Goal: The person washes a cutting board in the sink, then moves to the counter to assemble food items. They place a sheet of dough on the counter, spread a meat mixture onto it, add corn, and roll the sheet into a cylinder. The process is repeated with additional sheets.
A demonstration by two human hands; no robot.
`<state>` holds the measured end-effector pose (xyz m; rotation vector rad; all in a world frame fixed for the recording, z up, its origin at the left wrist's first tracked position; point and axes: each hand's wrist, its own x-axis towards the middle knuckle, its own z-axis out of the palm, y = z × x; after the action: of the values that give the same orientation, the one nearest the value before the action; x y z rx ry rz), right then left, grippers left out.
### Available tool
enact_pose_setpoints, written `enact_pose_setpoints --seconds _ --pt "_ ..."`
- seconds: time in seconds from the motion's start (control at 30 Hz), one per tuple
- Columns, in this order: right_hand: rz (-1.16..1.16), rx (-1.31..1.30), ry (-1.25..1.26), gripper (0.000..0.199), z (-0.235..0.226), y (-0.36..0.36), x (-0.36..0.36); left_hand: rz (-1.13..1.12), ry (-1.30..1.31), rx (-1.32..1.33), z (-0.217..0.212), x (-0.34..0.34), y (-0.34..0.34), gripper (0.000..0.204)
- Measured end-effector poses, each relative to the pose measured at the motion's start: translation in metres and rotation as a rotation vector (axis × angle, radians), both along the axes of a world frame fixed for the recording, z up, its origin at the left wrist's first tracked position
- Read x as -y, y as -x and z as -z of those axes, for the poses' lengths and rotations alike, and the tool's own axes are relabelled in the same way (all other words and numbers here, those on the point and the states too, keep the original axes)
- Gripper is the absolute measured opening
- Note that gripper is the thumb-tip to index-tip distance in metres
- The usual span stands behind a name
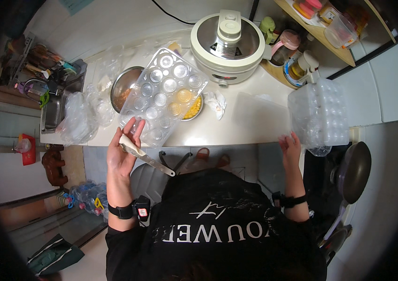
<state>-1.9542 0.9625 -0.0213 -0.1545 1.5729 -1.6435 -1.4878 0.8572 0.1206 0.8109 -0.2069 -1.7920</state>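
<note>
Head view: left hand (125, 145) grips spatula (154, 162) and clear tray (160, 99), right hand's (291, 147) fingers apart; looks pretty early, cups (169, 85) seem unfilled.

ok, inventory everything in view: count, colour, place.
cavity tray: one, clear, centre left
utensil: one, cream-metallic, across left grip
steel bowl: one, silver, partly behind tray
yellow pieces: many, yellow, beside tray
cooker: one, cream, counter back
tissue: one, white, by cooker
tray stack: one, clear, counter right
plastic bags: several, clear, counter left
counter: one, white, centre
sink: one, silver, left
shelf containers: several, mixed, upper right
pan: at least one, dark, right
bottles: several, clear, floor left
bag: one, green, lower left
clutter: uncounted, mixed, upper left
shirt: one, black, bottom centre
left grip: one, bare, at tray's near edge
right grip: one, bare, by tray stack
</note>
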Motion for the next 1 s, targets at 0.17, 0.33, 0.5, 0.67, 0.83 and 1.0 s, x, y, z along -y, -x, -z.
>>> enact_pose_setpoints --seconds 0.17,0.33,0.5,0.67,0.83,1.0 --pt "-0.016 -0.147 0.004 0.037 0.009 0.011 0.036 -0.014 0.002 0.008 -0.005 -0.01 0.001 0.045" --pt "-0.088 -0.234 0.022 0.044 0.041 0.033 0.065 -0.092 0.026 0.025 -0.011 -0.026 -0.011 0.045" --pt "-0.262 -1.191 -0.069 0.051 0.051 0.019 0.058 -0.238 0.053 -0.003 -0.017 -0.05 -0.043 0.045" --pt "-0.89 -1.372 0.328 0.043 0.015 -0.071 0.082 -0.384 0.081 -0.051 -0.015 -0.084 -0.08 0.045" --pt "-1.53 -1.266 0.7 0.028 0.002 -0.201 0.135 -0.518 0.083 -0.089 -0.001 -0.109 -0.112 0.046" --pt "-1.874 -1.435 0.648 0.038 0.035 -0.297 0.171 -0.661 0.018 -0.096 0.008 -0.118 -0.138 0.044"
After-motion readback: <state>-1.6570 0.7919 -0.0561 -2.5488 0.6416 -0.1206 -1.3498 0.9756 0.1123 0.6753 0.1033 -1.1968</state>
